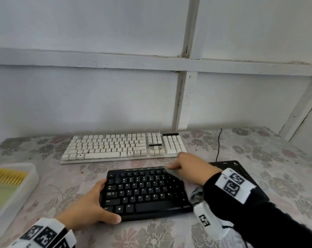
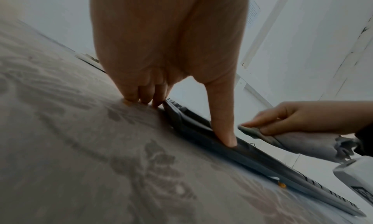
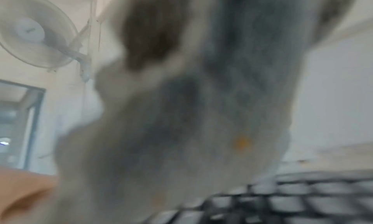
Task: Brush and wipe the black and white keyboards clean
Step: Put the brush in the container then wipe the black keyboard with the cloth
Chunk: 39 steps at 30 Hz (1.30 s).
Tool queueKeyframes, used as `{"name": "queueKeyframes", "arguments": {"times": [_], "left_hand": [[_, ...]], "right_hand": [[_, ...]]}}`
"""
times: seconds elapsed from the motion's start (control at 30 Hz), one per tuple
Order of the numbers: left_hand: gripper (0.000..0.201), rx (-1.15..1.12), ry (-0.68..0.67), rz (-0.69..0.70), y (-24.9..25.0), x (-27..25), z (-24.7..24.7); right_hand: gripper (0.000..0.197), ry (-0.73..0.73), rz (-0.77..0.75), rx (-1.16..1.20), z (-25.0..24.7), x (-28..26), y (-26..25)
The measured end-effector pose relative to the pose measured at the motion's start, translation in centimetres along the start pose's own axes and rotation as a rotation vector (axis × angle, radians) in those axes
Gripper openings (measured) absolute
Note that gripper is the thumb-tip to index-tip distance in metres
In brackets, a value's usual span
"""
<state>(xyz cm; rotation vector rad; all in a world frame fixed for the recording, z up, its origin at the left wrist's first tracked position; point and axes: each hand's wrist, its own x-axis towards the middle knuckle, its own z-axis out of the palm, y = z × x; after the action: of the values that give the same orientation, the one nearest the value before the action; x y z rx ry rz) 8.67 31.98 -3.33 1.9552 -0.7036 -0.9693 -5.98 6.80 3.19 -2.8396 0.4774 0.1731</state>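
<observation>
The black keyboard (image 1: 146,192) lies near me on the floral tablecloth, and the white keyboard (image 1: 123,146) lies behind it by the wall. My left hand (image 1: 96,201) grips the black keyboard's left end. Its thumb (image 2: 224,128) presses the front edge and its curled fingers (image 2: 145,95) sit at the corner. My right hand (image 1: 185,167) pinches a grey cloth (image 1: 194,192) and holds it on the keys near the top row. The cloth (image 3: 191,115) fills the blurred right wrist view, with black keys (image 3: 302,200) below it.
A white tray (image 1: 26,190) at the left edge holds a yellow-bristled brush (image 1: 6,176). A black cable (image 1: 218,145) runs from the black keyboard's right end to the wall. An orange crumb (image 2: 282,186) lies by the keyboard's front edge. The wall stands close behind the table.
</observation>
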Motion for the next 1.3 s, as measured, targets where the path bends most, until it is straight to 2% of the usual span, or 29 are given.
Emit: {"name": "queueKeyframes", "arguments": {"times": [0.1,0.17,0.23,0.33,0.53,0.63,0.7,0.77,0.87,0.93,1.03,1.1,1.17,1.2,1.3], "left_hand": [[0.138,0.001,-0.009,0.002,-0.1,0.0,-0.1],[0.137,0.01,-0.003,0.002,-0.1,0.0,-0.1],[0.132,0.014,0.001,0.006,0.0,0.1,-0.1],[0.144,0.023,0.0,0.01,-0.2,0.1,-0.1],[0.139,0.001,-0.003,0.024,-0.4,0.1,-0.1],[0.137,-0.009,-0.005,0.03,-0.3,0.0,0.1],[0.141,-0.008,-0.008,0.036,-0.4,0.0,0.0],[0.145,0.004,-0.01,0.039,-0.4,0.1,-0.1],[0.15,0.002,-0.016,0.041,-0.4,0.1,-0.2],[0.15,-0.008,-0.022,0.041,-0.4,0.2,-0.1],[0.15,-0.012,-0.022,0.032,-0.5,0.2,-0.2],[0.15,-0.01,-0.019,0.028,-0.6,0.3,-0.2],[0.145,-0.017,-0.018,0.041,-0.6,0.3,-0.2],[0.142,-0.024,-0.019,0.047,-0.6,0.3,-0.1],[0.136,-0.033,-0.022,0.05,-0.4,0.2,-0.1]], "right_hand": [[0.026,-0.057,-0.175,0.001,1.8,1.8,-3.9],[0.017,-0.025,-0.191,-0.052,3.2,2.7,-4.8],[0.015,0.011,-0.141,-0.048,3.9,2.8,-3.9],[0.015,0.059,-0.066,-0.021,3.7,1.7,-1.0],[0.037,0.126,0.077,-0.08,2.6,-1.4,5.0],[0.032,0.097,0.191,-0.141,1.6,-1.9,7.4],[0.027,0.129,0.258,-0.124,1.0,-2.4,8.6],[0.026,0.184,0.203,-0.176,0.9,-2.9,8.9],[0.035,0.161,0.127,-0.168,1.6,-3.8,9.0],[0.036,0.177,0.15,-0.167,1.9,-4.3,9.9],[0.034,0.184,0.31,0.023,1.9,-4.8,11.7],[0.042,0.213,0.362,0.041,1.9,-5.0,13.1],[0.064,0.239,0.389,0.014,2.3,-5.2,15.0],[0.067,0.242,0.415,0.012,2.2,-5.5,15.9],[0.041,0.203,0.472,-0.09,1.2,-6.8,16.9]]}}
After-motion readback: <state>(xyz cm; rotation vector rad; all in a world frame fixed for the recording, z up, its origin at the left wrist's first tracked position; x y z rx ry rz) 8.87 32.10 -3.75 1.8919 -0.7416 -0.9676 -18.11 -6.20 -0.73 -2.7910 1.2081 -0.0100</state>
